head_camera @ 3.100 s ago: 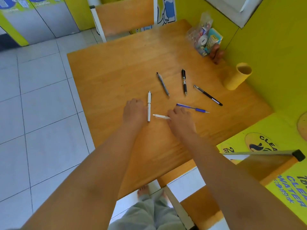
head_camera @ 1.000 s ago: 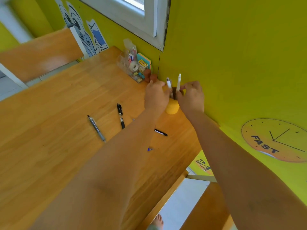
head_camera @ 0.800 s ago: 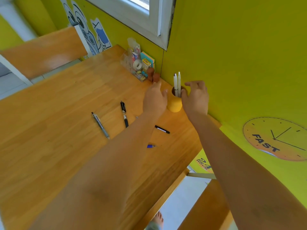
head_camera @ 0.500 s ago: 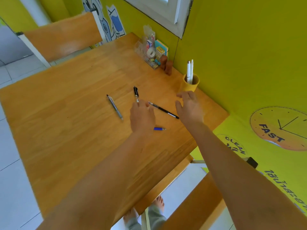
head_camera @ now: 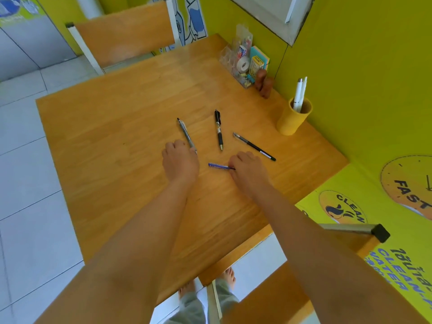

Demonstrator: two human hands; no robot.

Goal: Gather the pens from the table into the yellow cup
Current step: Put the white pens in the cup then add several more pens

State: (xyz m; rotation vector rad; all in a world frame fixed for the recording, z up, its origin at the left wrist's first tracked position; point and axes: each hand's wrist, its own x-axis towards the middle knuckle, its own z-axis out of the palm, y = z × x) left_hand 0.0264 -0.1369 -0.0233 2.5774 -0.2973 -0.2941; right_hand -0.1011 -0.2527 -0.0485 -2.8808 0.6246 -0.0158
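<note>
The yellow cup stands at the table's right edge by the wall, with two white pens upright in it. Several pens lie on the wooden table: a grey pen, a black pen, a thin black pen and a blue pen. My left hand has its fingers curled onto the near end of the grey pen. My right hand pinches the right end of the blue pen. Both pens still lie flat on the table.
A clear organiser with tape and small boxes sits at the far right corner, with two small brown figures beside it. A wooden chair stands at the far side and another chair at the near right. The wall runs close behind the cup.
Both hands left the cup after dropping the two white pens into it. They came back to the middle of the table and settled on the grey and blue pens.
</note>
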